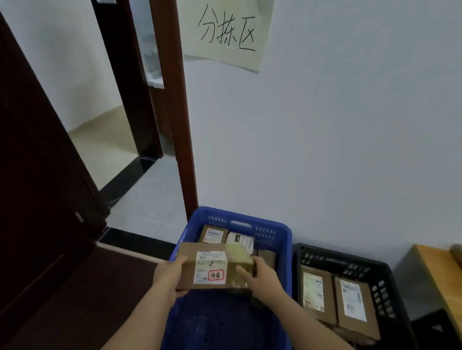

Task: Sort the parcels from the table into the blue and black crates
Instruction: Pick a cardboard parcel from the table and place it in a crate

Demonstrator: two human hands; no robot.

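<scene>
A brown cardboard parcel with a white label and a red-framed stamp hangs over the blue crate. My left hand grips its left end and my right hand grips its right end. Several parcels lie at the far end of the blue crate, while its near floor shows bare. To the right stands the black crate, holding two flat brown parcels with white labels on top of others.
A wooden table corner shows at the right edge. The white wall behind the crates carries a paper sign. A dark door and an open doorway are on the left.
</scene>
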